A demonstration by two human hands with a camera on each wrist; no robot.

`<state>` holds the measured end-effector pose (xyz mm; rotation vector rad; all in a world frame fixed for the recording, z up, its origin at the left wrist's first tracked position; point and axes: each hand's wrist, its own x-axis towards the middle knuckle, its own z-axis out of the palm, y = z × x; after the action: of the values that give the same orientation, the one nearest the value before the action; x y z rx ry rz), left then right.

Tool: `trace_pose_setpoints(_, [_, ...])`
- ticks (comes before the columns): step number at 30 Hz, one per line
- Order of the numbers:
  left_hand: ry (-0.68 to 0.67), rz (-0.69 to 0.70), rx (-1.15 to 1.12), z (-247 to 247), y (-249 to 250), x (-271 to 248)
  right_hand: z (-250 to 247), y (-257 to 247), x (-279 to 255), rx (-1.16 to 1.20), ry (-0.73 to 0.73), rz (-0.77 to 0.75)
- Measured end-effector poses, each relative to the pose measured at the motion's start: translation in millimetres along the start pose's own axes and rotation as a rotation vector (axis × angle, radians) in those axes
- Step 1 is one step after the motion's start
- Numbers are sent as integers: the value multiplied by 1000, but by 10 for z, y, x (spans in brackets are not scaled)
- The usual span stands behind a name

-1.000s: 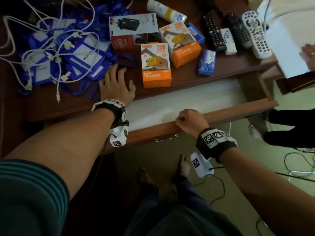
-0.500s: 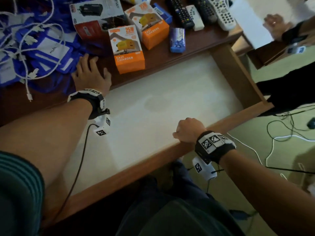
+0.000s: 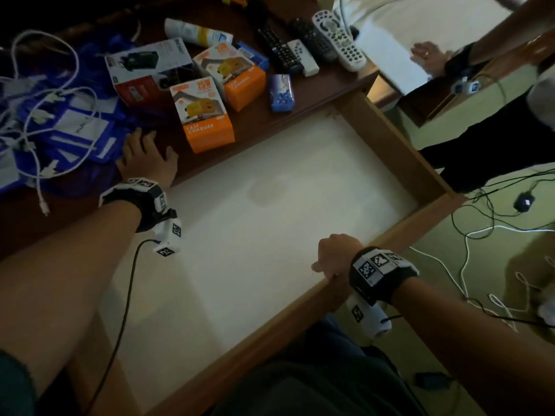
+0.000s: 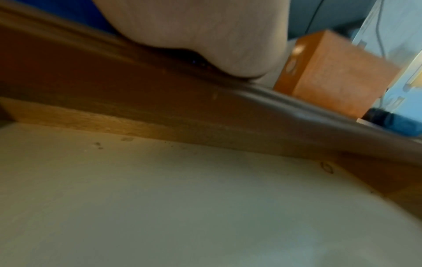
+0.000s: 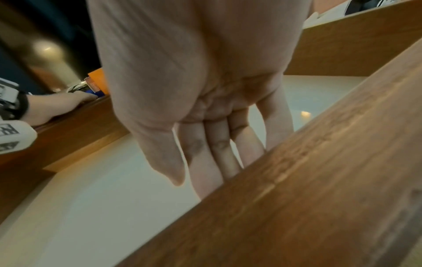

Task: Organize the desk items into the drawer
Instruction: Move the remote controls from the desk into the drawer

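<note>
The wooden drawer (image 3: pixel 255 337) stands pulled far out, its white bottom (image 4: pixel 182 207) bare. My right hand (image 3: pixel 333 259) grips the drawer's front edge (image 5: pixel 319 180), with the fingers (image 5: pixel 217 153) hooked down inside it. My left hand (image 3: pixel 147 157) lies flat on the desk top near its front edge, fingers spread and holding nothing. Just beyond it stand two orange charger boxes (image 3: pixel 207 115) (image 3: pixel 240 76), a white-and-red box (image 3: pixel 150 73) and a small blue box (image 3: pixel 280 93).
Blue lanyard badges tangled with white cables (image 3: pixel 60 121) cover the desk's left side. Several remotes (image 3: pixel 339 40) and a white tube (image 3: pixel 198 33) lie at the back. Another person's hand (image 3: pixel 429 57) rests on a white sheet at the right. Cables trail over the floor (image 3: pixel 480 235).
My right hand has pulled the drawer from barely open to far out towards me. My left hand has stayed flat on the desk.
</note>
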<state>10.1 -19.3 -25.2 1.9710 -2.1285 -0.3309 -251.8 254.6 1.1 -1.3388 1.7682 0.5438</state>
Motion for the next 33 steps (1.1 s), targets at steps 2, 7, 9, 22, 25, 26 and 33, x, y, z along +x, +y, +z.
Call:
trace_pose_setpoints(2, [-99,-46,-38,-133,38,55,-2,1,-12,35,-10,24])
trace_pose_setpoints(7, [47,-87,-282,-386,208,-226,-166,161,29,345,5,30])
trace_pose_setpoints(9, [113,-54,-406,-390,372,-474,-303,275,71,391,101,-17])
trace_pose_setpoints(22, [-204,-118,-768,390,2482,-1017,-1569,1483,752,464,269,-306])
trace_pose_setpoints(25, [-228,-123,-717,470,2950,-813,-1942,1719,892,468,296,-363])
trace_pose_setpoints(26, [-228,-124,-705,494,3076,-735,-2057,1772,924,473,328,-384])
trace_pose_setpoints(33, [-170,-15,-621,450,3747,-118,-2785,1886,1173,443,957,-598])
